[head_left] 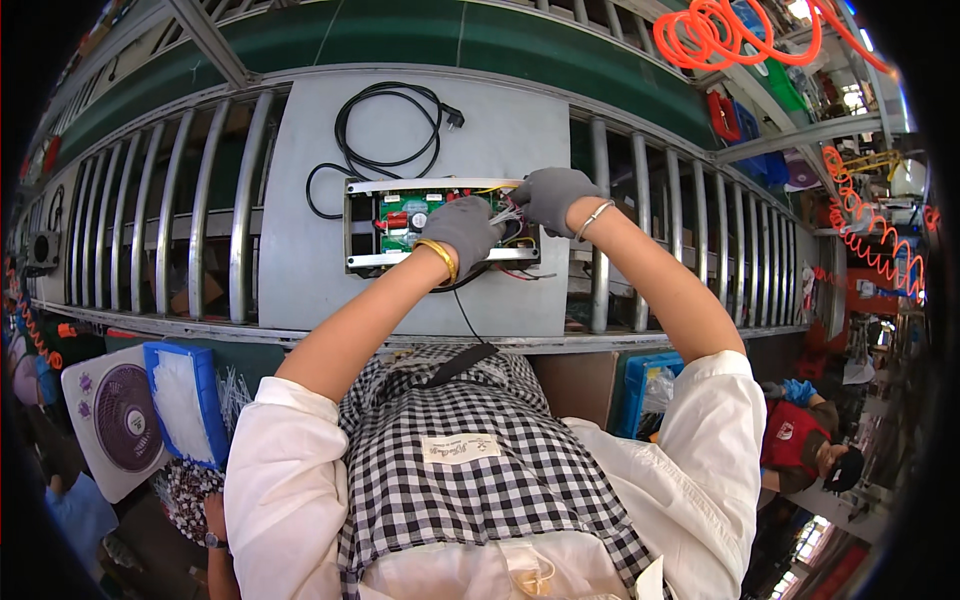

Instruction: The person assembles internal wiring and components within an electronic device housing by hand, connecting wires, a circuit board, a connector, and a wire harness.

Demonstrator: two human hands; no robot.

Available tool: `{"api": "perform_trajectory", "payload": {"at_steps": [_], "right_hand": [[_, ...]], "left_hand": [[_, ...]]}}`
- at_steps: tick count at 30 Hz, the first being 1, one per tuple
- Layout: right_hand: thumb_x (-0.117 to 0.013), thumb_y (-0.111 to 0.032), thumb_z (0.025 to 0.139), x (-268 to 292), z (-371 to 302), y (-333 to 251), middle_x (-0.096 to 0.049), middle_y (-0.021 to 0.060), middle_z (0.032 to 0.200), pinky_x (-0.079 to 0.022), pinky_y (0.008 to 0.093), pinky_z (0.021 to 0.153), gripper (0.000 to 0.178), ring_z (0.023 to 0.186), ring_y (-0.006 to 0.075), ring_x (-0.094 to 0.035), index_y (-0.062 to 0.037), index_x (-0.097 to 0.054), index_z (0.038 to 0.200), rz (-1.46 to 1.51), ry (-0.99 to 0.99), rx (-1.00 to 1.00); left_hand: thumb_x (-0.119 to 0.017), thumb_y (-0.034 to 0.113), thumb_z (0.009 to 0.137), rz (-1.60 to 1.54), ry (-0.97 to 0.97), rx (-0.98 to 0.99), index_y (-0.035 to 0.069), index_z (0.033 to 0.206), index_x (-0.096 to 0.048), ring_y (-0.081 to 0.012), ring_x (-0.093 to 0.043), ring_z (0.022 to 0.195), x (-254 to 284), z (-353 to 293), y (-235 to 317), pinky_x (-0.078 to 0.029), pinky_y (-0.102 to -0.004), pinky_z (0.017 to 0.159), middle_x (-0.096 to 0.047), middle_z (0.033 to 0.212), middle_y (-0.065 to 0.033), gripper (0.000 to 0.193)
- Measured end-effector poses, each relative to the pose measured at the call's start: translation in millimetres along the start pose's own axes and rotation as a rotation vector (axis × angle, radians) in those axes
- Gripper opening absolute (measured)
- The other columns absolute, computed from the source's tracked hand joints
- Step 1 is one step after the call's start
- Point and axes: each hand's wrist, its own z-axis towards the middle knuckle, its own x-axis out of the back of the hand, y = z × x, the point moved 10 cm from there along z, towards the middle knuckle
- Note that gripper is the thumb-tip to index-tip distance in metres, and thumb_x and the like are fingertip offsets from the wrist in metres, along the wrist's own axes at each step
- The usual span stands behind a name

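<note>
An open metal-framed electronic unit (400, 187) with a green circuit board (432, 189) lies on a light grey board (300, 290). My left hand (465, 232), in a grey glove, reaches over the middle of the unit, its fingers closed at a bundle of thin pale wires (509, 214). At the unit's right end my gloved right hand (557, 198) pinches the same wires; its fingertips are partly hidden. A red component (397, 220) shows left of my left hand. Red and yellow wires stick out at the right end.
A black power cord (345, 130) with a plug is coiled behind the unit. Metal rollers (200, 210) run to both sides. A fan (128, 415) and a blue bin (190, 400) stand at the near left. Orange coiled hoses (700, 35) hang at the right. Other people are nearby.
</note>
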Motion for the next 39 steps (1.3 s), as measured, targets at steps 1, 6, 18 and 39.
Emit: {"api": "perform_trajectory", "payload": {"at_steps": [1,6,18,39], "right_hand": [[-0.058,-0.016,0.086,1.0,1.3,-7.7,-0.073,0.0115,0.084,-0.056,0.0391,0.069,0.018,0.078,0.0309,-0.071,-0.0100,-0.075,0.091,-0.127,0.054,0.086],[-0.062,-0.010,0.080,-0.3,12.2,-18.2,-0.073,0.0116,0.085,-0.056,0.0406,0.068,0.016,0.079,0.0322,-0.071,-0.0101,-0.075,0.090,-0.354,0.110,0.161],[-0.059,-0.018,0.086,14.6,-14.7,-17.3,-0.071,0.0134,0.085,-0.055,0.0406,0.072,0.017,0.081,0.0318,-0.070,-0.0088,-0.071,0.095,-0.256,0.258,0.182],[-0.069,-0.031,0.082,16.4,-37.5,14.7,-0.062,0.0030,0.091,-0.052,0.0375,0.077,0.021,0.091,0.0229,-0.062,-0.0141,-0.063,0.094,0.040,0.603,0.466]], "left_hand": [[-0.059,0.043,0.090,0.012,-0.010,0.015,0.002,0.101,-0.070,-0.0347,-0.066,0.099,0.5,-1.2,1.3,-0.051,-0.0417,0.087,-0.069,0.104,-0.0207,0.044],[-0.054,0.050,0.091,0.026,0.018,0.003,0.002,0.097,-0.070,-0.0355,-0.065,0.099,1.9,-1.7,3.2,-0.050,-0.0425,0.087,-0.068,0.102,-0.0210,0.050],[-0.061,0.028,0.089,-0.379,-0.015,-0.112,0.003,0.103,-0.069,-0.0185,-0.069,0.082,23.0,-15.9,20.4,-0.052,-0.0324,0.076,-0.073,0.087,-0.0104,0.029],[-0.060,0.026,0.091,-0.553,-0.105,-0.087,0.000,0.109,-0.068,-0.0148,-0.068,0.080,3.6,8.7,16.0,-0.052,-0.0300,0.078,-0.073,0.084,-0.0096,0.032]]}}
